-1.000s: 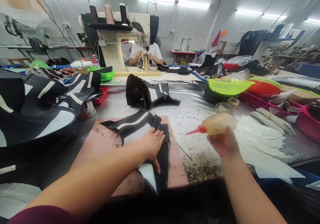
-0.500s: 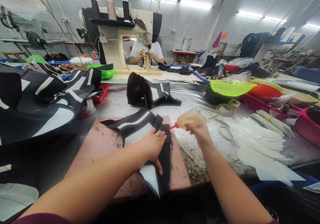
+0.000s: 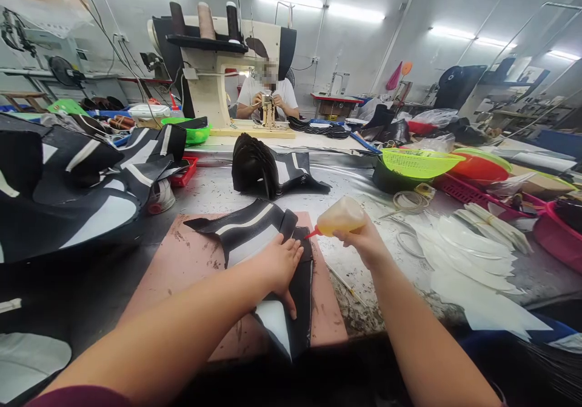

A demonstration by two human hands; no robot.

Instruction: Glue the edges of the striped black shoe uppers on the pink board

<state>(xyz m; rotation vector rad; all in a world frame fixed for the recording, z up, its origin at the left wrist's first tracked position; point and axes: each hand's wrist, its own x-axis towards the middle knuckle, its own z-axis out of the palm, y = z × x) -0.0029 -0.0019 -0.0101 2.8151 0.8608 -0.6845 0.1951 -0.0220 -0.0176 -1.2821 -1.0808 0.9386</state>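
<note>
Black piece [image 3: 302, 292] pressed down by the left hand [image 3: 279, 265], with the squeeze bottle [image 3: 340, 216] held at its upper right edge

On a pink board [image 3: 159, 267], the black piece, marked with white bands and panels, is laid near the front of a metal tabletop [image 3: 354, 182]. It is covered in part by the left hand, which is spread open, palm down, with the thumb held apart and nothing gripped. The squeeze bottle, cloudy and part filled with amber liquid, is grasped by the right hand [image 3: 361, 241], its fingers closed around the lower side. The bottle is tilted, and its red nozzle [image 3: 313, 233] is pointed left at the piece; whether the tip is touching cannot be told.

Behind the board, a stack of black pieces [image 3: 254, 167] is set down. White pieces [image 3: 477, 267] are fanned out at the right, near a lime green basket [image 3: 421, 163]. More black and white pieces [image 3: 97, 213] are heaped at the left. Beyond, 3 thread spools [image 3: 206, 22] are carried on a sewing machine [image 3: 204, 94], where 1 person [image 3: 286, 94] is seated.
</note>
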